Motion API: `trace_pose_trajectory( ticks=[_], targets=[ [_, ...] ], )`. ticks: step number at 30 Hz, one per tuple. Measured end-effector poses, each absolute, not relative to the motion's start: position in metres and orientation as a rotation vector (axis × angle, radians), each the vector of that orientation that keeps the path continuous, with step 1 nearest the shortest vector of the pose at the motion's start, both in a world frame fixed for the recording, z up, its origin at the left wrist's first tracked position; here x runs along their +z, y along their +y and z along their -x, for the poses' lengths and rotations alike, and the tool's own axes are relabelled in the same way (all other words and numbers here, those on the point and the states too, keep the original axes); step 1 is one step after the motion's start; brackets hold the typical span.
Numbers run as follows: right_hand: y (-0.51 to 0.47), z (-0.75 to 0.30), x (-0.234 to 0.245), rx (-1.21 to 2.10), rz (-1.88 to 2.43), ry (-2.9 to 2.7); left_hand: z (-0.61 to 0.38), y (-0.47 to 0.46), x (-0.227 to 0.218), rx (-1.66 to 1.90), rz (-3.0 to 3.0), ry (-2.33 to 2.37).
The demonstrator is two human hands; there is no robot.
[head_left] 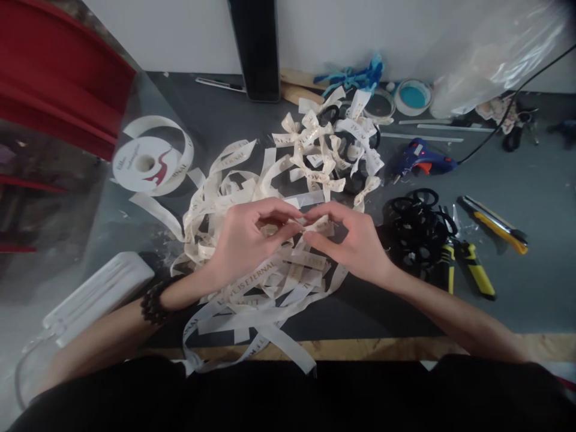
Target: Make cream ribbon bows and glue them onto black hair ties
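Note:
Both hands meet over a heap of cream printed ribbon (234, 204). My left hand (254, 231) pinches one side of a small ribbon bow (320, 225), thumb and forefinger together. On its other side my right hand (348, 237) grips the bow between thumb and fingers. The bow's middle is partly hidden by the fingertips. Loose lettered strips (270, 315) lie below the hands, some hanging over the table's front edge. Just beyond the hands is a pile of finished-looking bows (315, 144) with black hair ties among them.
A ribbon spool (146, 163) lies at left, above a white power strip (99, 294). To the right are black hair ties (418, 225), yellow-handled pliers (477, 273), a utility knife (495, 225) and a blue glue gun (423, 159) with its cord. A phone (256, 48) leans at the back.

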State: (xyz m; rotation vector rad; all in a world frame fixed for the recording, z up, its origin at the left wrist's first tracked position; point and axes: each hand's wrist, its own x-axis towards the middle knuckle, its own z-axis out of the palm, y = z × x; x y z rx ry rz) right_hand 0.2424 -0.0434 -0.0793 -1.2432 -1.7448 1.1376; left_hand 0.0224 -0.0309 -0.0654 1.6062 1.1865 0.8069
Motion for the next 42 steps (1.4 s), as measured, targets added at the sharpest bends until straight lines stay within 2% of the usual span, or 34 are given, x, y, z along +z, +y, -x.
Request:
trace_pose_trajectory(
  ticks=[5,13,22,31,37,42],
  targets=[
    [-0.047,-0.239,-0.085,1.21,1.244,-1.635,-0.023,-0.032,-0.07,0.781,-1.623,1.164],
    [-0.049,-0.241,-0.079,1.127,1.267,-1.666,-0.018,-0.027,-0.07,0.799,-1.684,1.01],
    [-0.051,-0.24,-0.075,1.1,1.219,-1.689,-0.021,-0.032,-0.063,0.838,-1.901,1.108],
    [-0.049,-0.241,-0.075,1.057,1.192,-1.838,-0.021,-0.029,-0.062,0.737,-1.857,1.045],
    [-0.043,-0.245,-0.072,1.215,1.208,-1.796,-0.014,-0.022,-0.058,0.652,-1.632,0.964],
    [-0.038,-0.249,-0.071,1.266,1.255,-1.779,-0.006,-0.015,-0.056,0.513,-1.695,0.998]
  ],
)
